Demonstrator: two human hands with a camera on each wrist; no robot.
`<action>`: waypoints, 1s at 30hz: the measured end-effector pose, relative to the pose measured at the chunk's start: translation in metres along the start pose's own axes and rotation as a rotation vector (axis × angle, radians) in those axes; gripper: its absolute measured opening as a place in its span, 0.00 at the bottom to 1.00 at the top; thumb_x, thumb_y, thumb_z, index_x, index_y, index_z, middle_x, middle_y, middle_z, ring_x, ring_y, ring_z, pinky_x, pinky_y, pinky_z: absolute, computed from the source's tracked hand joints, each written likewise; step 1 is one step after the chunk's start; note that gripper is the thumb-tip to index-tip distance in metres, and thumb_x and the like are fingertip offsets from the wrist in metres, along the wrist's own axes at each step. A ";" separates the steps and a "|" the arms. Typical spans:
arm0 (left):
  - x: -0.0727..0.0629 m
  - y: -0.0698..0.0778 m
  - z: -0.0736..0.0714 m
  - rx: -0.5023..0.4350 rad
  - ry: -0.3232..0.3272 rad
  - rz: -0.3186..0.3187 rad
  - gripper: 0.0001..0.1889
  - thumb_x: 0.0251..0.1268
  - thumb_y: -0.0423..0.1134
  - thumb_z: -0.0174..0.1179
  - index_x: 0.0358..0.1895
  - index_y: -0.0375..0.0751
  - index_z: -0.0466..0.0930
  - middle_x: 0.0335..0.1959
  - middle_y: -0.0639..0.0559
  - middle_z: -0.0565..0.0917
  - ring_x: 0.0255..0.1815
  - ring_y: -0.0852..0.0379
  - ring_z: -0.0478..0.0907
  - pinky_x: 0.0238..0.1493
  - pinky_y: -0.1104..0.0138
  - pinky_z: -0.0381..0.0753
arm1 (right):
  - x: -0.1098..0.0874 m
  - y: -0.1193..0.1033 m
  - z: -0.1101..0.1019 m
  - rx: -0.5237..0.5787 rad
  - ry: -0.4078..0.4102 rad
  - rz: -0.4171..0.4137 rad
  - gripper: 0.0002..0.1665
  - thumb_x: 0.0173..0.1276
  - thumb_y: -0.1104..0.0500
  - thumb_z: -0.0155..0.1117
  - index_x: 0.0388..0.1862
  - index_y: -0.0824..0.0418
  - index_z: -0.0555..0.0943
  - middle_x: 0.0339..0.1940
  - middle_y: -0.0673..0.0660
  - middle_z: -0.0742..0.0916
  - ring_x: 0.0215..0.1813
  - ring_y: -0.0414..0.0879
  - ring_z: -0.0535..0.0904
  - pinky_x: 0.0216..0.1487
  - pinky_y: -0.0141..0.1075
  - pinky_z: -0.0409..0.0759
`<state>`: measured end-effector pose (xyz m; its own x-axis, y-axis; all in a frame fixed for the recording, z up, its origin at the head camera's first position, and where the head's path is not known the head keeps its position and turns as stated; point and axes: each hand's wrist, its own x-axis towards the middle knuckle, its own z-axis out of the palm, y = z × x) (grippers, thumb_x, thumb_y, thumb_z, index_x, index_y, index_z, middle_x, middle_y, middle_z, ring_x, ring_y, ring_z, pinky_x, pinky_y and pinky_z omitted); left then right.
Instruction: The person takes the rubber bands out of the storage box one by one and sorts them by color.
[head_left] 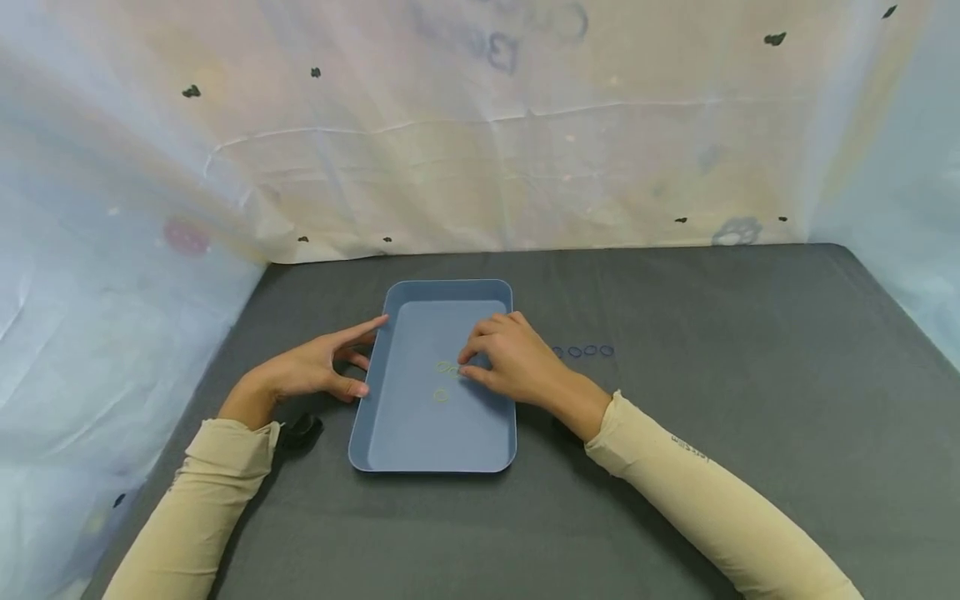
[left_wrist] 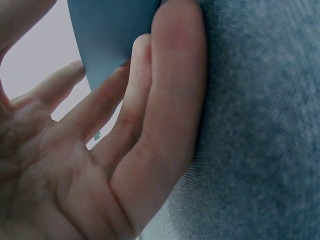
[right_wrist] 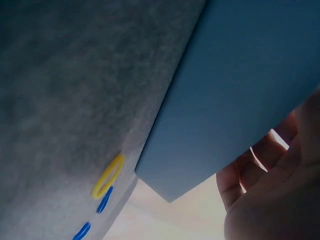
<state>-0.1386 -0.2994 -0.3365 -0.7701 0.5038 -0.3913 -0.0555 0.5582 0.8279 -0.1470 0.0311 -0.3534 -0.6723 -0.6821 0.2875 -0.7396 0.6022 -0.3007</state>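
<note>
A shallow blue tray (head_left: 420, 442) lies on the dark grey table. My left hand (head_left: 315, 367) stands at its left wall, the index finger and thumb spread along the rim; in the left wrist view, the little finger lies along the cloth. Over the right half of the tray, my right hand (head_left: 513, 358) is bent down, thumb and index fingertips pinching at a thin yellow rubber band (head_left: 453, 370). Beside it in the tray lie another yellow rubber band (head_left: 442, 367) and, nearer me, a third yellow rubber band (head_left: 440, 396).
Several blue rubber bands (head_left: 590, 351) lie in a row on the table (head_left: 712, 375), right of the tray. The right wrist view shows one more yellow rubber band (right_wrist: 108, 176) between that row and the tray. Pale cloth walls (head_left: 450, 183) stand behind and at both sides.
</note>
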 end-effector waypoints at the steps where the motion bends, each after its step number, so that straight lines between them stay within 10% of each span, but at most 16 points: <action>1: 0.000 0.000 0.000 -0.002 0.003 -0.001 0.58 0.56 0.40 0.74 0.82 0.61 0.40 0.80 0.37 0.49 0.70 0.36 0.64 0.46 0.58 0.85 | 0.001 0.000 0.000 -0.006 -0.003 -0.003 0.06 0.65 0.50 0.72 0.39 0.46 0.90 0.42 0.45 0.87 0.50 0.45 0.78 0.56 0.44 0.70; 30: 0.000 0.001 0.001 -0.012 0.012 -0.015 0.58 0.55 0.40 0.75 0.82 0.62 0.40 0.80 0.35 0.46 0.71 0.34 0.63 0.46 0.57 0.85 | 0.012 -0.003 0.007 -0.020 -0.084 -0.002 0.04 0.63 0.50 0.74 0.36 0.46 0.90 0.40 0.44 0.86 0.51 0.45 0.79 0.58 0.44 0.68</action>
<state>-0.1378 -0.2981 -0.3359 -0.7768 0.4877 -0.3985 -0.0740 0.5577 0.8267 -0.1530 0.0184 -0.3553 -0.6663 -0.7153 0.2107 -0.7421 0.6082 -0.2819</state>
